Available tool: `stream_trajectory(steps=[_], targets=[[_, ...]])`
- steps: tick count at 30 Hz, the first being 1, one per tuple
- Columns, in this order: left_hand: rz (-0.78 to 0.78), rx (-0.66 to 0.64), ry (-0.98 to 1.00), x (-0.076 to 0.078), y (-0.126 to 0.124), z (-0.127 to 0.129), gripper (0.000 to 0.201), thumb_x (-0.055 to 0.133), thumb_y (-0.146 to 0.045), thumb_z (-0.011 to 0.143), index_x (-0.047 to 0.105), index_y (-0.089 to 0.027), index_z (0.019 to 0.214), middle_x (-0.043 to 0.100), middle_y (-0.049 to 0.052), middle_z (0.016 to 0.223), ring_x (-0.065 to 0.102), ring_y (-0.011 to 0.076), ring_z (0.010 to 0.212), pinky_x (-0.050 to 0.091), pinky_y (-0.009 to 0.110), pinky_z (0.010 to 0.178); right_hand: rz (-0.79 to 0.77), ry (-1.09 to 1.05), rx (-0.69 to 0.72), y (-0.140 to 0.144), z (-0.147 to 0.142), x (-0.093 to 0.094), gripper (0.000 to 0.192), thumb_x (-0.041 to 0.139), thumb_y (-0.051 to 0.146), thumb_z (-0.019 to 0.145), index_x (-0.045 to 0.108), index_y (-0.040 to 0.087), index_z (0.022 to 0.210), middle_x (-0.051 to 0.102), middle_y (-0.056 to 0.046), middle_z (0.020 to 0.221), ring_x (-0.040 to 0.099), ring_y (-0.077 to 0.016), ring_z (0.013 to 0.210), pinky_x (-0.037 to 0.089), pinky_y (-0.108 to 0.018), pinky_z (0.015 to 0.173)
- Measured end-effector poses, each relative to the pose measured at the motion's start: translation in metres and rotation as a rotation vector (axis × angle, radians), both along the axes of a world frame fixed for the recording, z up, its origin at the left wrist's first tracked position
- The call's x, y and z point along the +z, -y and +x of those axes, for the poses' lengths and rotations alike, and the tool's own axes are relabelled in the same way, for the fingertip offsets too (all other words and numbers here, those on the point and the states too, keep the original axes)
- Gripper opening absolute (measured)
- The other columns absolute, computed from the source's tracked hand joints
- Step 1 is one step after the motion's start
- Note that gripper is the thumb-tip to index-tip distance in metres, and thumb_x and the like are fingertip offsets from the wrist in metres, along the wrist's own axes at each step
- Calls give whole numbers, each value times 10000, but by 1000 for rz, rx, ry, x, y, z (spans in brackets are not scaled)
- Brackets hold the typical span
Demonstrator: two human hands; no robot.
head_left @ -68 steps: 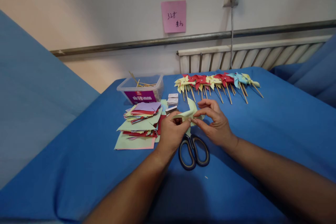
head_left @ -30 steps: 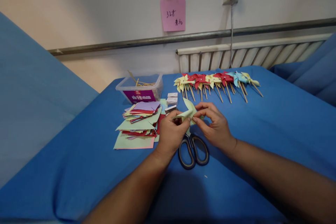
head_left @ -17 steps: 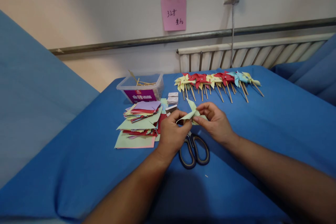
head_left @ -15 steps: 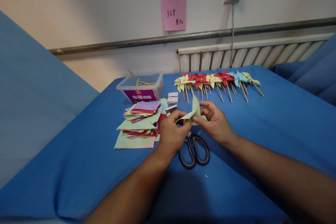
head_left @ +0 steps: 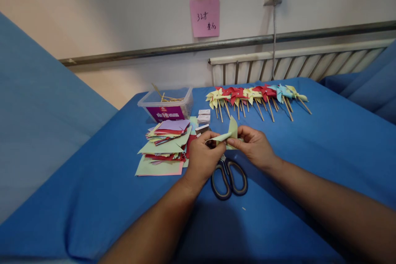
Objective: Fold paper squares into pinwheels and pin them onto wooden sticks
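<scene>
Both hands meet over the scissors, pinching one piece of pale green paper (head_left: 228,133) between them. The left hand (head_left: 202,159) nips its left flap between thumb and fingertips; the right hand (head_left: 255,148) pinches the right side, thumb pressed on top. The paper is thin and matte, creased into pointed flaps: one flap stands up with its tip toward the wall, another lies flatter with its long axis running left to right, its point toward the left hand.

Just beneath, the scissors (head_left: 229,175) lie flat on the blue cloth of the desk (head_left: 324,140), dark looped handles toward the person, blades hidden under the hands. Left of the scissors is a loose stack of coloured paper squares (head_left: 165,144), green, red, yellow and lilac, corners fanned out. Beyond that stack sits a clear plastic tub (head_left: 167,105) holding thin wooden sticks. Behind the scissors, nearer the wall, a row of finished pinwheels (head_left: 253,95) in yellow, red and light blue lies on wooden sticks.
</scene>
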State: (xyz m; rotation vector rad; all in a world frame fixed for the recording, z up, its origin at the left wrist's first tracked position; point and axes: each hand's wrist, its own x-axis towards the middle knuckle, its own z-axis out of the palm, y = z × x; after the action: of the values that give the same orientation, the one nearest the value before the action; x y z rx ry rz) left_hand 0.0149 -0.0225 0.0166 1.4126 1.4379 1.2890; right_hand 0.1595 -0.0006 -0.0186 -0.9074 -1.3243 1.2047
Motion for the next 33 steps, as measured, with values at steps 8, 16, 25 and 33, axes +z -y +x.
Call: stream_trajectory(steps=[8,16,25,33], targets=[[-25,0,37,0,0,0,108,718,-239,634,658,-162,681,579,-34,563,488,99,518,373,211,507,-20,-31,-9,1,-1,-1,187,758,318,695,618,197,718,642,27,689,567,-130,639,446,-271,627],[-8,-5,15,-3,-2,-1,96,697,-237,648,647,-160,675,556,-41,554,474,96,513,359,214,501,3,-15,-37,3,-3,-2,158,739,304,719,638,193,767,670,6,729,598,-145,675,460,-284,662],[43,-39,-147,-2,-2,-5,80,676,-237,682,658,-169,721,612,-35,627,538,114,579,410,218,559,19,16,33,-3,-1,-2,184,719,337,732,626,187,783,652,4,737,591,-144,690,464,-286,678],[109,-36,-229,-2,-1,-7,30,643,-182,696,665,-180,715,658,-25,666,589,132,637,437,231,629,26,28,24,-4,-4,-7,156,701,325,743,642,188,786,661,2,756,604,-152,718,476,-300,699]])
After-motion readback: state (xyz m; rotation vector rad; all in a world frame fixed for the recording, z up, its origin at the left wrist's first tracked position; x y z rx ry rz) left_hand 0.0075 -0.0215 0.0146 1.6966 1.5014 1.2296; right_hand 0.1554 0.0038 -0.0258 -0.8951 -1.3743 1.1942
